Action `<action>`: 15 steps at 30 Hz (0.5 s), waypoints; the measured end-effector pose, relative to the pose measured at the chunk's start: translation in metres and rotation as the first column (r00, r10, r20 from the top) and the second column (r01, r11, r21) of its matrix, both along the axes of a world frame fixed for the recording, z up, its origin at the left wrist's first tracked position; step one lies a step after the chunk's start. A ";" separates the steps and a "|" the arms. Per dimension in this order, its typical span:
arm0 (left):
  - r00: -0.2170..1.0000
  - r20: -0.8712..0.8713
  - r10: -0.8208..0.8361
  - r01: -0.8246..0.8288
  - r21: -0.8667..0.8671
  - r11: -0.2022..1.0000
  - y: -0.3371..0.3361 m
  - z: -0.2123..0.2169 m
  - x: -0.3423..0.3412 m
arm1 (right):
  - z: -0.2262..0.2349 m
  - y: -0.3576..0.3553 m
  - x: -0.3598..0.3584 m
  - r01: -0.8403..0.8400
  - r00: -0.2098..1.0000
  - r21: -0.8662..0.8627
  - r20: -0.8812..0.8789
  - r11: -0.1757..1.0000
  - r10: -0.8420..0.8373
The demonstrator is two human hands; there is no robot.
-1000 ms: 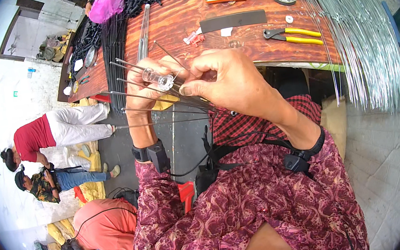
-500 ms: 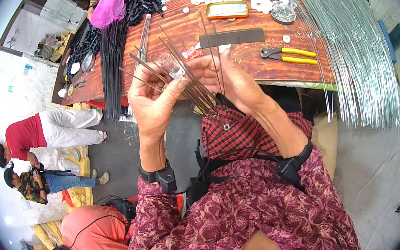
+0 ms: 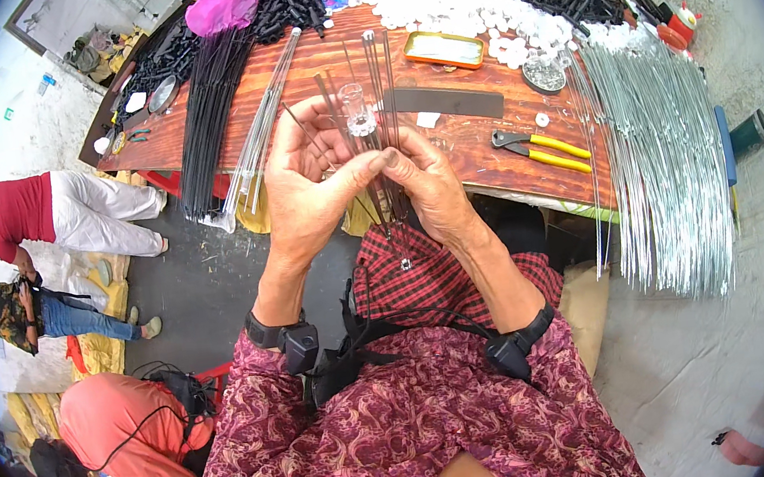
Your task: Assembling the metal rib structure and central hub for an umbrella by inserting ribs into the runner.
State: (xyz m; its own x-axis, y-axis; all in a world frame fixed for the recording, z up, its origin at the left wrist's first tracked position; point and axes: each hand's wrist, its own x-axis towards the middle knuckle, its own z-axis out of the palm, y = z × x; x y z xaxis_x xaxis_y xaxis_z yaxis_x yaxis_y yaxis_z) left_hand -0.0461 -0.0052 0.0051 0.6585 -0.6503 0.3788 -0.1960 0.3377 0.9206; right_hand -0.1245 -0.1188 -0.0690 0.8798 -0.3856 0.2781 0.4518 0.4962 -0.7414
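Note:
Over my lap, both hands hold an upright bundle of thin dark metal rods (image 3: 375,77), much like umbrella ribs. A short clear plastic tube (image 3: 355,108) stands among the rods, between my hands. My left hand (image 3: 304,186) is closed round the bundle's left side, thumb across the front below the tube. On the other side, my right hand (image 3: 433,185) has its thumb and fingers pressed on the rods. Some rods splay out to the left past my left fingers. At their lower end the rods draw together at a small shiny hub (image 3: 406,263).
On the wooden table (image 3: 475,141) lie yellow-handled pliers (image 3: 543,151), a dark flat bar (image 3: 446,102), a yellow-rimmed tray (image 3: 444,48), white plastic pieces (image 3: 430,4), black rods (image 3: 219,115) and silvery rods (image 3: 664,166). Several people are at the left, one in an orange top (image 3: 139,430).
My right hand has come in from the right and closed on the rods. The splayed rods are gathered closer and stand more upright. The clear tube has become more upright.

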 end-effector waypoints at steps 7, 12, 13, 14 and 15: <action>0.911 -0.160 -0.379 0.355 -0.163 0.921 0.014 0.008 0.007 | 0.003 -0.014 -0.002 -0.244 0.964 0.141 0.140 0.959 0.225; 0.913 -0.179 -0.366 0.365 -0.037 0.930 0.012 0.003 0.037 | -0.003 -0.010 0.007 -0.348 0.933 0.149 0.156 0.926 0.326; 0.913 -0.159 -0.376 0.380 -0.006 0.925 0.011 0.001 0.042 | -0.004 -0.011 0.011 -0.388 0.914 0.170 0.196 0.906 0.355; 0.944 -0.098 -0.316 0.320 0.032 0.947 0.010 0.001 0.046 | -0.005 -0.012 0.014 -0.428 0.894 0.190 0.236 0.884 0.382; 0.944 -0.101 -0.314 0.319 0.032 0.947 0.009 0.004 0.050 | -0.005 -0.013 0.017 -0.429 0.894 0.192 0.234 0.883 0.383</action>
State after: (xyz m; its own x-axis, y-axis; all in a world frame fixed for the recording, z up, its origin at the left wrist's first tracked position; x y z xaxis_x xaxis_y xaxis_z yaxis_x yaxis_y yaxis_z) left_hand 0.0035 0.0039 0.0091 0.4465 -0.8466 0.2896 0.0012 0.3243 0.9460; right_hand -0.1075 -0.1318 -0.0738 0.9145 -0.0793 0.3968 0.2897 0.8128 -0.5054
